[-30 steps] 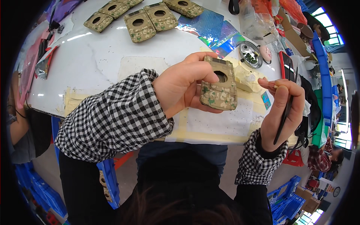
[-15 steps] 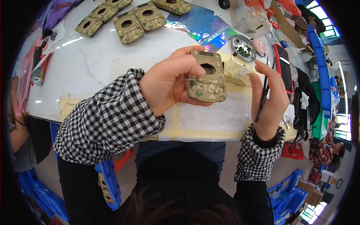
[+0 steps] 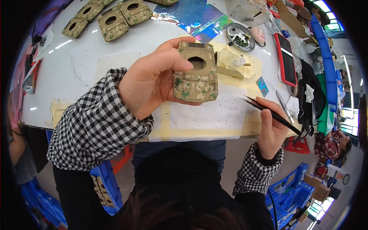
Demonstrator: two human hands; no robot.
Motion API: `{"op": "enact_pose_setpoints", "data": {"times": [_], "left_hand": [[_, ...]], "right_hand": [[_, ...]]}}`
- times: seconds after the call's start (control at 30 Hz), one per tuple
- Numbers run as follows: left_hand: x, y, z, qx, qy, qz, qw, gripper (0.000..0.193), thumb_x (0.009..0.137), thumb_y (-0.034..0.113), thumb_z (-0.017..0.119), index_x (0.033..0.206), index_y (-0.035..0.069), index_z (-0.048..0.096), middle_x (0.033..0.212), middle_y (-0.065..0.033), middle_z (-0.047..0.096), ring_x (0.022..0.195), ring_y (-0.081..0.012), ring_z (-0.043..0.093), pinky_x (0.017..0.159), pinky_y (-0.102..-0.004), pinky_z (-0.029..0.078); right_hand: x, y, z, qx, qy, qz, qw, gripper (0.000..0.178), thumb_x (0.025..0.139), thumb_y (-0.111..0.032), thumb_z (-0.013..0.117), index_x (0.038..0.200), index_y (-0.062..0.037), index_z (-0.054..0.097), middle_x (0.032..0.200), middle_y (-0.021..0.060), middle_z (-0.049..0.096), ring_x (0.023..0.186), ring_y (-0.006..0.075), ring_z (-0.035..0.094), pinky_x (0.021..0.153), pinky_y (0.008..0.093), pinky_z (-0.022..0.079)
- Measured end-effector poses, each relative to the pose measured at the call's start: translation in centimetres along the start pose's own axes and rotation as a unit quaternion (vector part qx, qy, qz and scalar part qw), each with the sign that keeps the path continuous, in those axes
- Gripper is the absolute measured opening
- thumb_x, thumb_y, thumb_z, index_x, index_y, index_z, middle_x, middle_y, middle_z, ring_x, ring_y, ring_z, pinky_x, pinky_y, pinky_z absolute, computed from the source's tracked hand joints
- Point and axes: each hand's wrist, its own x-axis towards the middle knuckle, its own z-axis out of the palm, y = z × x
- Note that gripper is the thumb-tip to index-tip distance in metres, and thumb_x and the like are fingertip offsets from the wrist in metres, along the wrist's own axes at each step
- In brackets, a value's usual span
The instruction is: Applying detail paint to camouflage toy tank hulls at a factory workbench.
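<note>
My left hand (image 3: pixel 147 74) grips a camouflage model tank hull (image 3: pixel 196 85) with a round opening in its top. The thumb lies beside that opening, and the other fingers wrap behind and below the hull. To the right, my right hand (image 3: pixel 273 132) is closed on black tweezers (image 3: pixel 276 117), whose tips point up and left over the white paper (image 3: pixel 207 119). The tweezers' tips are apart from the hull, and I cannot make out anything between them. Small dark specks dot the paper. Behind the hull sits a yellowish taped block (image 3: pixel 234 71) with a small whitish piece on top.
Several similar hulls (image 3: pixel 112 30) lie at the back left, beside iridescent film (image 3: pixel 188 17). A round clear dish (image 3: pixel 229 31) holds small green parts. A red-cased phone (image 3: pixel 285 63), a small blue card (image 3: pixel 263 86) and a silver blade-like tool (image 3: pixel 283 103) lie on the right.
My right hand has moved down, and the tweezers have swung from upright against the palm to pointing left. The hull and left hand appear slightly further left in view.
</note>
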Motion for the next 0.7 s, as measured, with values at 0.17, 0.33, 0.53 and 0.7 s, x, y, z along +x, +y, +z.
{"op": "enact_pose_setpoints", "data": {"times": [0.17, 0.33, 0.53, 0.7], "left_hand": [[0.3, -0.1, -0.1, 0.007, 0.002, -0.004, 1.0, 0.066, 0.084, 0.023, 0.043, 0.145, 0.011, 0.021, 0.124, -0.0239, 0.054, 0.102, -0.0357, 0.062, 0.076, -0.0359, 0.053], [0.4, -0.3, -0.3, 0.006, -0.002, 0.001, 1.0, 0.067, 0.084, 0.024, 0.044, 0.145, 0.011, 0.021, 0.124, -0.0242, 0.053, 0.101, -0.0354, 0.063, 0.074, -0.036, 0.053], [0.6, -0.5, -0.6, 0.006, -0.013, 0.01, 1.0, 0.066, 0.084, 0.023, 0.043, 0.145, 0.011, 0.021, 0.123, -0.025, 0.053, 0.1, -0.0353, 0.063, 0.073, -0.036, 0.053], [0.5, -0.4, -0.4, 0.008, -0.015, 0.01, 1.0, 0.066, 0.084, 0.023, 0.043, 0.145, 0.011, 0.021, 0.123, -0.0249, 0.053, 0.101, -0.0354, 0.063, 0.073, -0.0365, 0.053]], "right_hand": [[-0.6, 1.3, 0.2, 0.046, 0.012, 0.029, 0.998, 0.015, 0.093, -0.008, 0.057, 0.098, 0.0044, 0.064, 0.09, 0.0058, 0.062, 0.079, 0.009, 0.052, 0.074, 0.021, 0.04], [-0.4, 2.1, 0.6, 0.002, 0.012, -0.006, 1.0, 0.013, 0.092, -0.006, 0.057, 0.094, 0.0038, 0.064, 0.09, 0.0067, 0.06, 0.08, 0.0112, 0.053, 0.075, 0.0224, 0.041], [-0.4, 2.1, 0.6, -0.008, 0.009, -0.005, 1.0, 0.012, 0.092, -0.004, 0.057, 0.093, 0.0038, 0.065, 0.091, 0.0072, 0.06, 0.081, 0.012, 0.053, 0.075, 0.0228, 0.041], [-0.3, 2.1, 0.6, -0.01, 0.005, -0.009, 1.0, 0.011, 0.091, -0.004, 0.057, 0.093, 0.0038, 0.065, 0.091, 0.0078, 0.061, 0.082, 0.0127, 0.054, 0.075, 0.023, 0.042]]}}
